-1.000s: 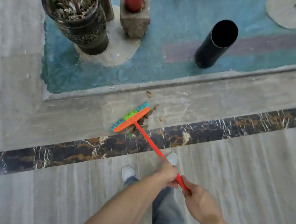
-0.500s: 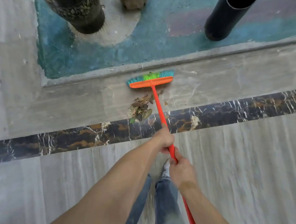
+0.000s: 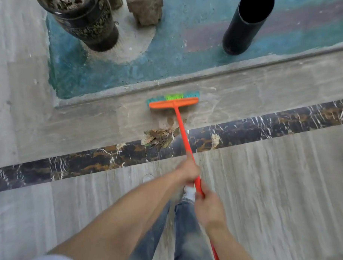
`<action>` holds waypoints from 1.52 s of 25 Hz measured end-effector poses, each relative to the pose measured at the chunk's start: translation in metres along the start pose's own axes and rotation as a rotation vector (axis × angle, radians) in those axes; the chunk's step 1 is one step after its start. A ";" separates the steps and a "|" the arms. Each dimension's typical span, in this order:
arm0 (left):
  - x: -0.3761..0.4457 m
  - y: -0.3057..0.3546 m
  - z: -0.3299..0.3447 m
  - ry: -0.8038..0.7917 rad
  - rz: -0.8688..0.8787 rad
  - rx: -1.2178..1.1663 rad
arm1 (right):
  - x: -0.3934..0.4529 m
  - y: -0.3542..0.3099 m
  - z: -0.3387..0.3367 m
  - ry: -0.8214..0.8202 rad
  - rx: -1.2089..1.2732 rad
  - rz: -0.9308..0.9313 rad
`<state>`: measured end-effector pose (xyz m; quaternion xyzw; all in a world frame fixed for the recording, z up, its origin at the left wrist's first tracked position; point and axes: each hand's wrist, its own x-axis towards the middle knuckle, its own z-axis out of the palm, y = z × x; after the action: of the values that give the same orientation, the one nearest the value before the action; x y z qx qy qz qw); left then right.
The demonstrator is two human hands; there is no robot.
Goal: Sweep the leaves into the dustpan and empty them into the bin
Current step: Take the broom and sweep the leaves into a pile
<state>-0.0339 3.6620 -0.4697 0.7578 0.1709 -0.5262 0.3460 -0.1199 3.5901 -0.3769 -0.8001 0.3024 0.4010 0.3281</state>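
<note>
An orange broom (image 3: 174, 103) with green and blue bristles rests on the grey marble floor, just in front of a raised stone edge. Its red handle (image 3: 183, 134) runs back toward me. My left hand (image 3: 187, 172) grips the handle higher up the shaft, and my right hand (image 3: 209, 208) grips it just behind. A small pile of dry brown leaves (image 3: 158, 138) lies left of the handle, between the broom head and my hands, at the dark marble strip. No dustpan or bin is in view.
Beyond the stone edge (image 3: 207, 76) is a blue-painted floor with a dark ornate plant pot (image 3: 83, 23), a stone block (image 3: 145, 8) and a black upright pipe (image 3: 246, 25). My feet in white shoes (image 3: 190, 192) stand behind the dark marble strip (image 3: 68, 163).
The broom head swung from left of the leaves to beyond them near the stone edge and now sits slightly closer to me. The leaf pile shows uncovered.
</note>
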 end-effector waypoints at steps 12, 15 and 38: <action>-0.030 -0.060 0.044 -0.160 -0.133 0.124 | -0.048 0.037 0.049 -0.091 0.108 0.178; -0.047 -0.050 0.034 -0.044 0.019 0.293 | -0.058 0.028 0.039 -0.022 0.218 0.142; -0.205 -0.230 -0.118 -0.026 -0.082 -0.554 | 0.006 -0.134 0.179 -0.509 0.206 0.261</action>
<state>-0.1769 3.9279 -0.3366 0.6199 0.3344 -0.4825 0.5207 -0.0960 3.8069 -0.4271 -0.5909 0.3499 0.5946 0.4182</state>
